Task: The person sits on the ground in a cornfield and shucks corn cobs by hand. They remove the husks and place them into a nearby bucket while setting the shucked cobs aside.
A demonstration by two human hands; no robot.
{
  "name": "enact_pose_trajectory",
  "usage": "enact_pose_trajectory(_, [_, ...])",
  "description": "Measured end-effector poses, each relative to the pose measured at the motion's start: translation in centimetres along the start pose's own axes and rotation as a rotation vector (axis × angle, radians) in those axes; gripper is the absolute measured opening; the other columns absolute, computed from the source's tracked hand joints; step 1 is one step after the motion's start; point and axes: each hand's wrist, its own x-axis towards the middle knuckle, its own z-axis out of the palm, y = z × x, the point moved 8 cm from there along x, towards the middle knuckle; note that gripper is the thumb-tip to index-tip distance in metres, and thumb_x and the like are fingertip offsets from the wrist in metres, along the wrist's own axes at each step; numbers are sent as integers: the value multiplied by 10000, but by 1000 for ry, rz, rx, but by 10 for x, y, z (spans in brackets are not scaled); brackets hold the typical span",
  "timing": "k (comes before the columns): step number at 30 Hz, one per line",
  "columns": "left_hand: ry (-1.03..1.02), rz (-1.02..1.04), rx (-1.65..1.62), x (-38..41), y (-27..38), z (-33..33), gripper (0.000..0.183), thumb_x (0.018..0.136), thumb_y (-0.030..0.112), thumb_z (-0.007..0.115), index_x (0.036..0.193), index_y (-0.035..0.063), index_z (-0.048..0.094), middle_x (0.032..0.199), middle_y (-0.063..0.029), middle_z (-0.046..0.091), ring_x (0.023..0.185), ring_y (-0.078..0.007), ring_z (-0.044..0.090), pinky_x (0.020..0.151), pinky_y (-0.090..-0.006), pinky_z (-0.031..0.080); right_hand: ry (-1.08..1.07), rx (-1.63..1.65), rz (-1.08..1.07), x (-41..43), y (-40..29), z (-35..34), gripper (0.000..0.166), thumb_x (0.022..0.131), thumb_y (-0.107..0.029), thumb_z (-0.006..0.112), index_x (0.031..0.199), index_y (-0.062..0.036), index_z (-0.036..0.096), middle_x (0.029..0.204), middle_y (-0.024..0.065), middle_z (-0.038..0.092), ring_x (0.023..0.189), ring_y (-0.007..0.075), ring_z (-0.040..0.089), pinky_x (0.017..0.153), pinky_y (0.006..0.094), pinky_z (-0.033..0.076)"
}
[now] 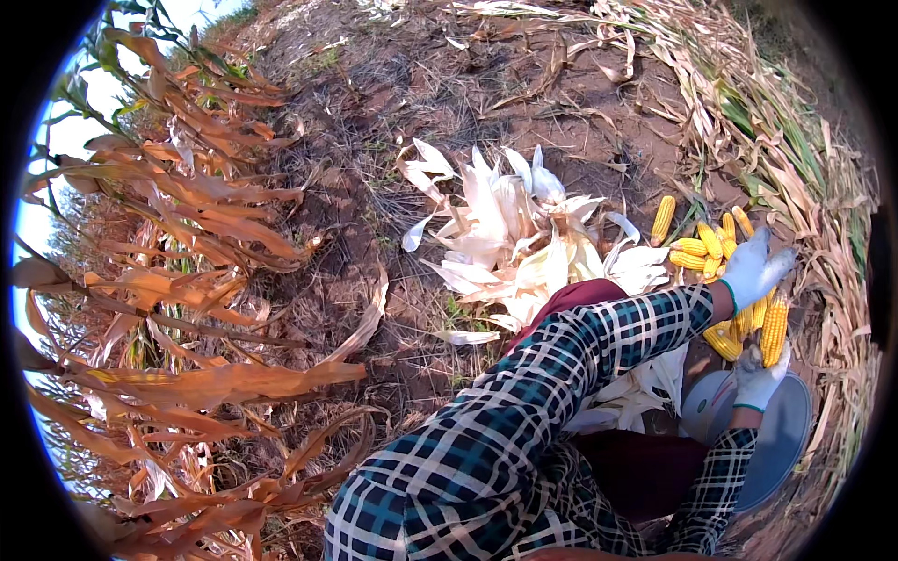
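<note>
My left hand (756,271), in a white glove with a green cuff, reaches over a pile of husked yellow corn cobs (711,240). Its fingers are extended and spread; its underside is hidden. Close below it, my right hand (761,379), gloved alike, is closed around the lower end of a corn cob (774,329). More cobs lie against that one, between both hands. A single cob (662,221) lies apart on the soil. Beneath my right wrist is a grey-blue round basin or lid (780,449), partly covered by my sleeve.
A heap of pale corn husks (519,238) lies left of the cobs, with more husks (649,382) beside my knee. Dry standing corn plants (203,287) line the left side. Cut stalks (793,154) form a long row at the right. Stubble (554,70) sticks up from the soil.
</note>
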Motion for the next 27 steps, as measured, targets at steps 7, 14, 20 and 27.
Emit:
enact_pose_trajectory(7, [-87, -82, -547, -19, -54, 20, 692, 913, 509, 443, 1288, -73, 439, 1291, -196, 494, 1205, -259, 465, 1017, -319, 327, -11, 225, 361, -15, 72, 57, 448, 925, -496, 412, 960, -78, 570, 690, 45, 576, 371, 99, 402, 307, 223, 315])
enact_pose_trajectory(14, [-178, -474, -688, -29, -97, -6, 739, 911, 612, 264, 1098, -47, 541, 884, -177, 649, 834, -279, 624, 808, -384, 501, -356, 99, 367, -40, 77, 79, 379, 937, -349, 493, 1176, -59, 547, 902, 21, 634, 601, 69, 546, 510, 200, 435])
enact_pose_trajectory(20, [-308, -436, -364, -51, -119, -12, 518, 980, 413, 304, 1059, -18, 581, 908, -107, 653, 807, -193, 623, 747, -313, 497, -156, -14, 262, -48, 50, 65, 382, 920, -289, 518, 1189, -19, 548, 943, 30, 632, 670, 76, 562, 501, 206, 431])
enact_pose_trajectory(27, [-1107, 30, 516, -131, -103, 26, 297, 890, 264, 533, 1042, 16, 590, 865, -131, 640, 790, -211, 636, 707, -318, 485, 208, 92, 168, -20, 50, 26, 279, 890, -279, 585, 1115, -117, 554, 942, 21, 643, 738, 91, 606, 517, 225, 475])
